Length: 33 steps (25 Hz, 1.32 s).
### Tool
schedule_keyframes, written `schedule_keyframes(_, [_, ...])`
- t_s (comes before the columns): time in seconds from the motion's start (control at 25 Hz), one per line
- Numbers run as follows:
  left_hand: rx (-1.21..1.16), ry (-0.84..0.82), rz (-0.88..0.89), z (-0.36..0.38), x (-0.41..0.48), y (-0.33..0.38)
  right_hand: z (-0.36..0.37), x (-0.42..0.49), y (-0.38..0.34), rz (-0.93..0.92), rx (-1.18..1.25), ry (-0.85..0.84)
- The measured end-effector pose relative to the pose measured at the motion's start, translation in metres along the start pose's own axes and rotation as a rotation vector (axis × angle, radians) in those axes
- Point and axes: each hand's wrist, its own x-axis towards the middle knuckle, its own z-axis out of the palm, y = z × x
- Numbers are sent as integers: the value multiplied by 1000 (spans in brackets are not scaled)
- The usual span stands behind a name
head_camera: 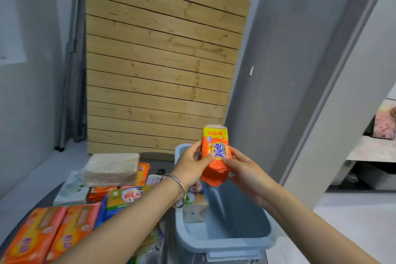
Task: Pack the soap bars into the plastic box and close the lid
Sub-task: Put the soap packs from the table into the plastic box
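Note:
An orange Tide soap bar in a shiny wrapper is held upright above the blue-grey plastic box. My left hand grips its left side and my right hand grips its right side, thumbs on the front. The box is open, and a few wrapped soap bars stand against its left inner wall. More soap bars lie left of the box: orange packs, a blue and yellow pack, and a pale clear-wrapped block on top of the pile.
A wooden slatted panel leans upright behind the pile. A grey door stands to the right. A white tissue-like pack lies at the pile's left. What looks like the box's lid sits under its near edge.

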Motion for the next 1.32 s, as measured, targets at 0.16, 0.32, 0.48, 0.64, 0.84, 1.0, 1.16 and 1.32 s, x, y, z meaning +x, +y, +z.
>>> schedule_keyframes(0.16, [-33,-17,-221,17,20,-30,-17,18,24,96,-77,80])
schedule_keyframes(0.32, [2,5,-352,19,43,-44,-14,33,36,203,-54,161])
schedule_keyframes(0.48, [209,-27,-418,13,54,-57,-1,43,56,314,-1,237])
schedule_keyframes(0.64, [361,-100,-547,16,56,-60,0,47,64,436,51,234])
schedule_keyframes(0.84, [690,-182,-477,7,65,-60,2,55,66,504,-122,169])
schedule_keyframes(1.0, [665,-112,-392,7,61,-55,2,51,61,488,-143,119])
schedule_keyframes(1.16, [642,-134,-119,-9,46,-22,4,37,41,370,-125,121])
schedule_keyframes(1.32, [619,47,72,-79,32,5,19,30,12,110,-251,86])
